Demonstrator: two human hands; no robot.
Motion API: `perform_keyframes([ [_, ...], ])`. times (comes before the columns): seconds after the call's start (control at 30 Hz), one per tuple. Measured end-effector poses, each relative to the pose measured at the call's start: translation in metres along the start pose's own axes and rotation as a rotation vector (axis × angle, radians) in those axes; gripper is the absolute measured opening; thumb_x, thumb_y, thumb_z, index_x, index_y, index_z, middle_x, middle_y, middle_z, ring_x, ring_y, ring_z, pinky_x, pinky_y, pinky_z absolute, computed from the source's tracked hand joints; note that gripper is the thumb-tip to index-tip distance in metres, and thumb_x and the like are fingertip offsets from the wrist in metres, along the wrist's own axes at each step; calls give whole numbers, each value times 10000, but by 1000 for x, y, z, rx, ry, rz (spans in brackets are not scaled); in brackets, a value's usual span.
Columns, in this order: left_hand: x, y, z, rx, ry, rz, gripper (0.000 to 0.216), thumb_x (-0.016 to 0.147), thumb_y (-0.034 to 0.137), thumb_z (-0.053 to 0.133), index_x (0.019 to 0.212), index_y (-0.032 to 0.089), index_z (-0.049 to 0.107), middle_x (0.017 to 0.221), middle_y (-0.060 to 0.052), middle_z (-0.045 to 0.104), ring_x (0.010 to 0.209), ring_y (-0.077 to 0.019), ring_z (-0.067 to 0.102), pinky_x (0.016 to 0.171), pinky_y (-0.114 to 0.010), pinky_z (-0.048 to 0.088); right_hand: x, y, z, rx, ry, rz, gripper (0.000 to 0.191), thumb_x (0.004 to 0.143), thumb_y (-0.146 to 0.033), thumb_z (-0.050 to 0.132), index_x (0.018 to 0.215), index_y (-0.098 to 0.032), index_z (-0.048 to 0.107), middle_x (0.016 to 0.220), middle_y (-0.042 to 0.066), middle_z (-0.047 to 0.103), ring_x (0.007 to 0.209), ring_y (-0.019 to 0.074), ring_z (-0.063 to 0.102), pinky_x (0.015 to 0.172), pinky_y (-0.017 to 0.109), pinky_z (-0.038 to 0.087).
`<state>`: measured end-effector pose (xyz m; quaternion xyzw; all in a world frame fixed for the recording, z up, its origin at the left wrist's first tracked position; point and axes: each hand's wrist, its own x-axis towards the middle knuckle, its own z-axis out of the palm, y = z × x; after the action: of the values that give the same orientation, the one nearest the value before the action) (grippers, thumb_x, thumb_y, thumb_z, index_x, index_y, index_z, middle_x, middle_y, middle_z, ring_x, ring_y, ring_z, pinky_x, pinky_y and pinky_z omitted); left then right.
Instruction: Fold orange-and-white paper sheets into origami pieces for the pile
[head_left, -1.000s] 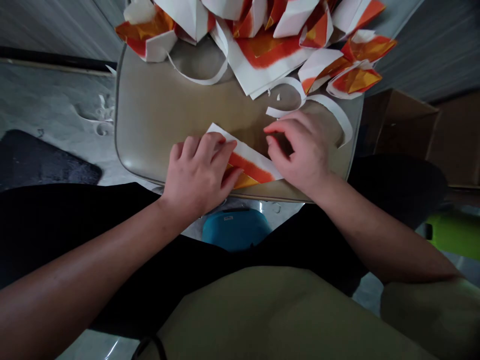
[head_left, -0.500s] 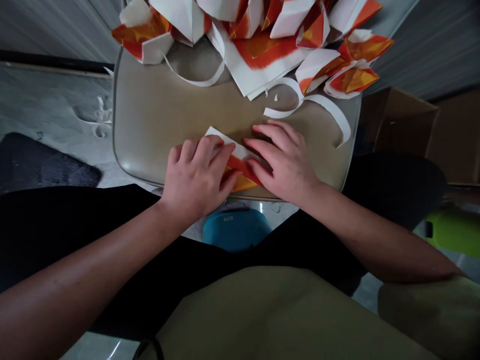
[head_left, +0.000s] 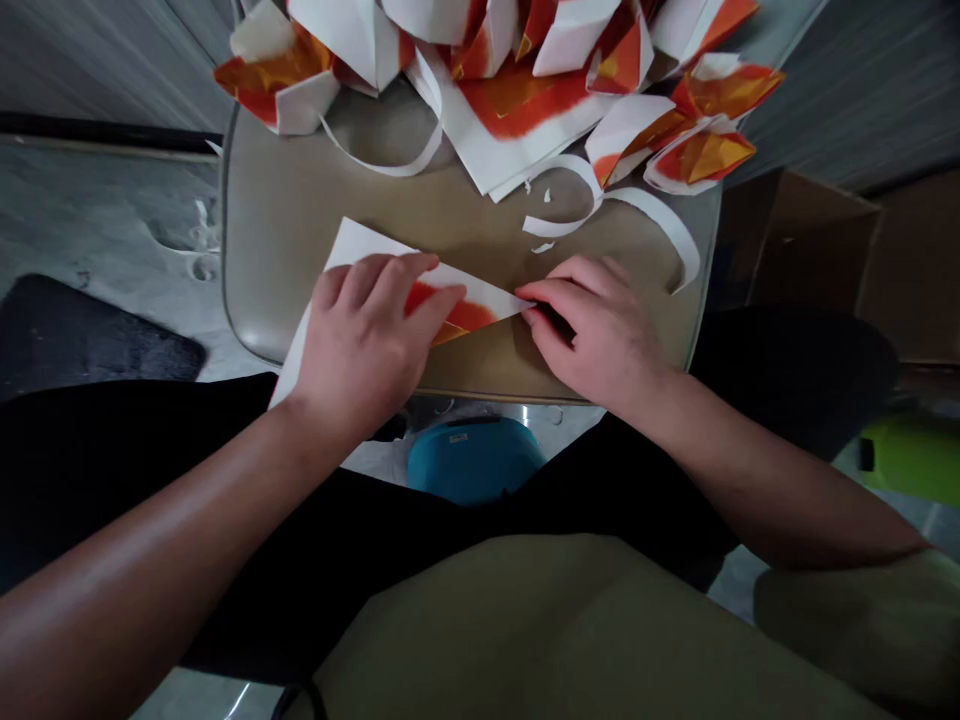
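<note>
A white sheet of paper (head_left: pixel 360 240) with an orange-red and gold printed patch lies on a tan padded seat (head_left: pixel 480 375). It appears folded, and much of it is hidden under my left hand (head_left: pixel 367 325). That hand rests across the paper with fingers spread, pressing on it and not gripped round it. On the other side, my right hand (head_left: pixel 592 315) pinches the pointed right corner of the paper between thumb and fingertips. Small white paper scraps (head_left: pixel 543 247) lie just beyond the right hand.
Several folded white-and-orange paper pieces (head_left: pixel 307 100) crowd the seat's far side around a flat paper stack (head_left: pixel 491 165). Curled paper strips (head_left: pixel 667 220) lie nearby. Below are a blue object (head_left: pixel 476 460), a cardboard box (head_left: pixel 814 240), a green item (head_left: pixel 915 455) and a dark mat (head_left: pixel 97 340).
The paper has shifted left and turned, showing more of its white side. My right hand has moved slightly right and down, from lying on the paper to pinching its corner.
</note>
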<state>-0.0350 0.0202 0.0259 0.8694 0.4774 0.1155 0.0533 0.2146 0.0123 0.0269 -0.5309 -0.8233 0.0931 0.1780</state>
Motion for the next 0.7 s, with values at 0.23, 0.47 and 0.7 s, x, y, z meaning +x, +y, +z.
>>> perform_keyframes([
  [0.23,0,4,5,-7,21,94,285,1001,271,528,1228,245,698,1360,-132,680,1220,-361,654,893,-487,551,0,-2,-8,-6,-78,30,234,972,-193,568,1115,-215,753,1055,88,690,997,267,617,919,443,488],
  [0.47,-1,8,6,-48,-3,57,354,1006,409,554,1284,221,667,1381,-155,649,1275,-383,623,986,-515,526,-3,-3,-10,76,-59,-8,241,979,-171,561,1121,-199,754,1077,94,718,992,258,639,900,426,502],
  [0.7,-2,8,12,-79,-4,57,351,1000,361,577,1337,285,645,1462,-118,601,1371,-372,552,1088,-549,470,-2,-2,-6,153,-7,33,231,995,-203,556,1125,-212,747,1086,91,737,1030,257,665,945,435,518],
])
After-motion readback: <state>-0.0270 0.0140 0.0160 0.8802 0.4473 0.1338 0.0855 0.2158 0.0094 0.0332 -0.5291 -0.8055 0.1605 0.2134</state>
